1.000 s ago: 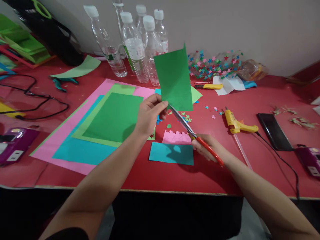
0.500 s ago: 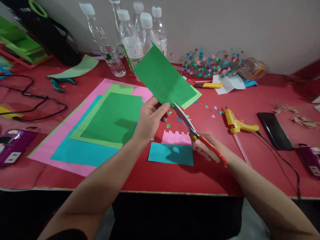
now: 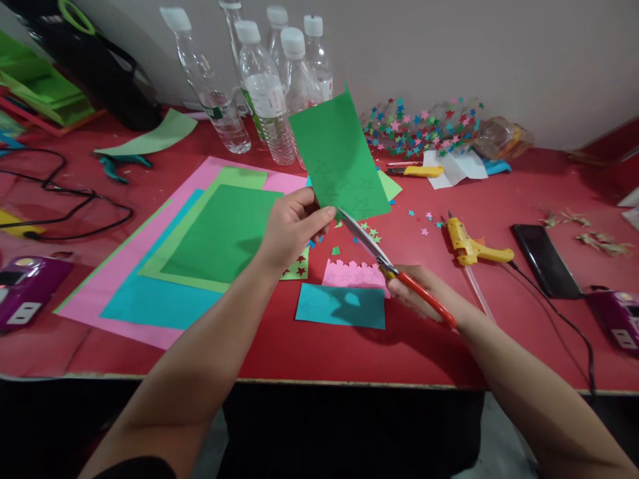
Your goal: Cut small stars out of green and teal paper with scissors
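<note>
My left hand (image 3: 299, 223) pinches the lower left corner of a dark green sheet of paper (image 3: 339, 150) between thumb and fingers. Star outlines are drawn in pencil along the sheet's lower part. My right hand (image 3: 422, 293) is closed round the red handles of a pair of scissors (image 3: 369, 243). Their blade tips are at the sheet's bottom edge, close to my left thumb; whether they are cutting I cannot tell. Below lie a blue paper strip (image 3: 342, 307) and a pink strip with a notched edge (image 3: 349, 274). Small light green cut stars (image 3: 370, 233) lie behind the scissors.
Stacked coloured sheets (image 3: 219, 233) lie at left. Several plastic bottles (image 3: 264, 93) stand by the wall, and a star-covered bottle (image 3: 424, 126) lies on its side. A yellow cutter (image 3: 422, 171), yellow glue gun (image 3: 474, 243) with its cord, and phone (image 3: 544, 259) are at right.
The green sheet has turned clockwise in my left hand, its top swinging right and more upright. My left hand has shifted slightly left, and the scissor tips have followed along the bottom edge.
</note>
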### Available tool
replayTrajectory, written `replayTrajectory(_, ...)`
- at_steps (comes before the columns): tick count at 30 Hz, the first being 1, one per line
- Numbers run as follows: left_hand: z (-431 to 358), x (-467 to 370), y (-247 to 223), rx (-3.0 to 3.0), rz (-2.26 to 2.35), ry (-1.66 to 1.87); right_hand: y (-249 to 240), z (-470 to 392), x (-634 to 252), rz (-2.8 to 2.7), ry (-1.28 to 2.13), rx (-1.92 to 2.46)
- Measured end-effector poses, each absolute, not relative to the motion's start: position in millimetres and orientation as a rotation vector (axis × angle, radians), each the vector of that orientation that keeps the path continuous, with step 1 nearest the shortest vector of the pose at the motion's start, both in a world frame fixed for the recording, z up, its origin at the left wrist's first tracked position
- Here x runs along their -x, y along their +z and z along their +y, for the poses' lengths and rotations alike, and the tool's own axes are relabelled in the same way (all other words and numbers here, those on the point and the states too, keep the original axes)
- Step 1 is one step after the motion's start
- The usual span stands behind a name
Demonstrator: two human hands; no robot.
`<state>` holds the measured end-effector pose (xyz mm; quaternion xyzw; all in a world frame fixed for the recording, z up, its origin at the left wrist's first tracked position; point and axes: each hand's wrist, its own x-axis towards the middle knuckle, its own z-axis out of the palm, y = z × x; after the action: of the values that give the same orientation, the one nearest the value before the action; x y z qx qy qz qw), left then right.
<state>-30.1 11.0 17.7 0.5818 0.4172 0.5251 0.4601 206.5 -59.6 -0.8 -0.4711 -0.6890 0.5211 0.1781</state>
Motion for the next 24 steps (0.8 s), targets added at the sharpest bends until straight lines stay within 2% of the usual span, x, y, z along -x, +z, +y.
replayTrajectory(13,14.6,30.7,13.7,-1.42,0.976,1.298,-1.0,-60.2,-202.9,-1.892,1.517,1.349)
replayTrajectory(24,0.3,2.9,3.7,-1.067,0.854,1.428,-1.9,-72.2,-181.8,-1.55,1.62,1.433)
